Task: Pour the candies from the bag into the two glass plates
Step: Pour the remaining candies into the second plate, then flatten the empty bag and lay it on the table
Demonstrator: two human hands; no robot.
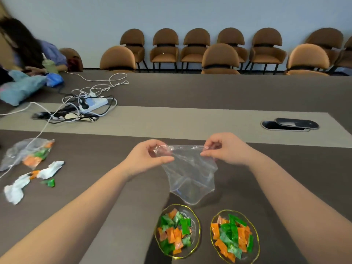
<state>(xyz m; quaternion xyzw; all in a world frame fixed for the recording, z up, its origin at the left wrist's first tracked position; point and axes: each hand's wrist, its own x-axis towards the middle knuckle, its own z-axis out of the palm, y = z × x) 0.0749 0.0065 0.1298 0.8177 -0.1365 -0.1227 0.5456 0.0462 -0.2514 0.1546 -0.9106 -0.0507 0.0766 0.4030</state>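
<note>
Above the near table edge, a clear bag [190, 174] — apparently empty — is pinched at its top corners by the left hand [150, 157] and right hand [224, 149]. Candies fill both glass plates [196, 223] just below. Risk: the hanging bag could brush a plate and scatter candies.

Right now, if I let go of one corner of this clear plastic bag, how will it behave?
The clear plastic bag would probably flop and fold, since it already sags crumpled between the left hand and right hand. It looks empty, so likely very light and easily drifting. The thin glossy film may slide out of a loose pinch.
</note>
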